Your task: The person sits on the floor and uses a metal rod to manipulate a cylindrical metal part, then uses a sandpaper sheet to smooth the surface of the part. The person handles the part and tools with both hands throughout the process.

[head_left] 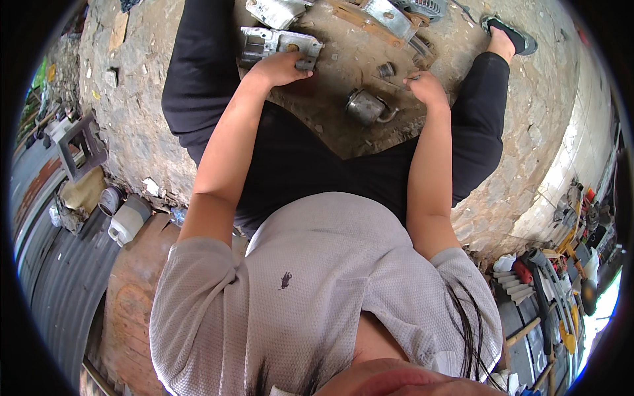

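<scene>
My left hand [281, 69] grips the near right edge of a grey cast-metal housing [264, 41], which has cut-outs and a brownish round spot. The thumb lies along the edge, while the other fingers are partly hidden. To the right, my right hand [426, 87] is closed, its fingertips pinched close to the ground. Whatever is in that pinch is too small to make out. Left of it are a small metal cylinder [386, 69] and a larger dark metal cylinder [364, 105] with a curved, handle-like piece. Both lie on the dirty ground between my legs.
Beyond the housing lies another pale metal casting [277, 12]. A rusty bar with a metal block [389, 20] and a finned grey part [426, 6] are at the top. A white jug [129, 221] and corrugated sheets [63, 277] stand left; mixed scrap [548, 284] is piled right.
</scene>
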Demonstrator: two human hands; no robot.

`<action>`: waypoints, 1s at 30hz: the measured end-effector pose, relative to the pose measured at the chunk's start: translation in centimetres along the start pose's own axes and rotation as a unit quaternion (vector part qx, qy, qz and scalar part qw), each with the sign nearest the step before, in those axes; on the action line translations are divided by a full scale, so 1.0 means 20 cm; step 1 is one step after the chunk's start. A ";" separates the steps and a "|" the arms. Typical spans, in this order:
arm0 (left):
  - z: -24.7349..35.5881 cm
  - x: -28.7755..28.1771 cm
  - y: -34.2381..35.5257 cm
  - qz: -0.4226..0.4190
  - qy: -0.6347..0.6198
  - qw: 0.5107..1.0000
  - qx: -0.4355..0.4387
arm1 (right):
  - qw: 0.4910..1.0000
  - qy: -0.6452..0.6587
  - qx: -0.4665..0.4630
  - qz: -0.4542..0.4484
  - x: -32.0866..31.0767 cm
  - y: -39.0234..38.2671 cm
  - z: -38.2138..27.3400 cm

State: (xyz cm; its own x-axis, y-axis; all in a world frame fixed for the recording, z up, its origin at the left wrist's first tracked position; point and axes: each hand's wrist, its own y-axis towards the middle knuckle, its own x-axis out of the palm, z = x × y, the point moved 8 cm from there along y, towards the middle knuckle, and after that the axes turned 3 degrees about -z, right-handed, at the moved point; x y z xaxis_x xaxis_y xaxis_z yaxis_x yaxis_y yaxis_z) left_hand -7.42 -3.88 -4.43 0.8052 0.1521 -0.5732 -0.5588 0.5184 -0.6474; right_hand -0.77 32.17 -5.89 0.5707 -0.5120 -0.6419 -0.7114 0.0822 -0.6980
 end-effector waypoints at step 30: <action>0.10 0.00 0.04 0.030 -0.005 0.999 0.045 | 0.992 -0.071 -0.018 0.107 0.24 0.16 -0.26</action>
State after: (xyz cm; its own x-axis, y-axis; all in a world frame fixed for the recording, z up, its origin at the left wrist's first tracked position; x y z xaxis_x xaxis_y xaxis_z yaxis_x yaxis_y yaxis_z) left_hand -7.48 -1.85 -3.85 0.7727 0.1935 -0.6046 -0.5868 0.5811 -0.5639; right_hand -2.44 25.53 -9.42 0.4562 -0.3605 -0.8136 -0.8345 0.1442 -0.5318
